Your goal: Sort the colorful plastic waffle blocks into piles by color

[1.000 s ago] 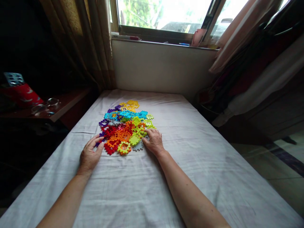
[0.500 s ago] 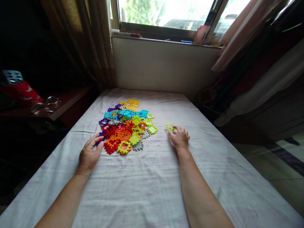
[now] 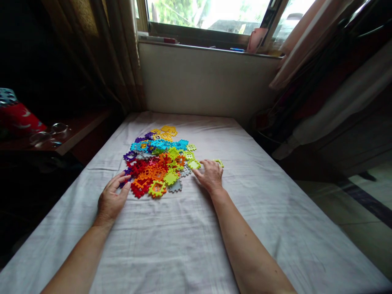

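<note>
A pile of colourful plastic interlocking tiles [image 3: 157, 161] lies on a white sheet [image 3: 183, 237]. My left hand [image 3: 110, 199] rests flat on the sheet, fingers spread, its tips touching the purple and red tiles at the pile's left edge. My right hand [image 3: 210, 175] lies palm down at the pile's right edge, fingers stretched toward a lime green tile [image 3: 194, 164]. A single lime green frame tile [image 3: 219, 162] sits apart on the sheet just behind that hand.
A wall and window sill [image 3: 208, 47] stand beyond the sheet. Curtains [image 3: 119, 61] hang at the left. A dark side table [image 3: 61, 136] with glasses [image 3: 49, 134] stands to the left. The bed's right edge drops to a tiled floor [image 3: 367, 212].
My right hand carried a lime green frame tile out to the right of the pile, set it on the sheet, and has come back to the pile's edge. The left hand stayed put.
</note>
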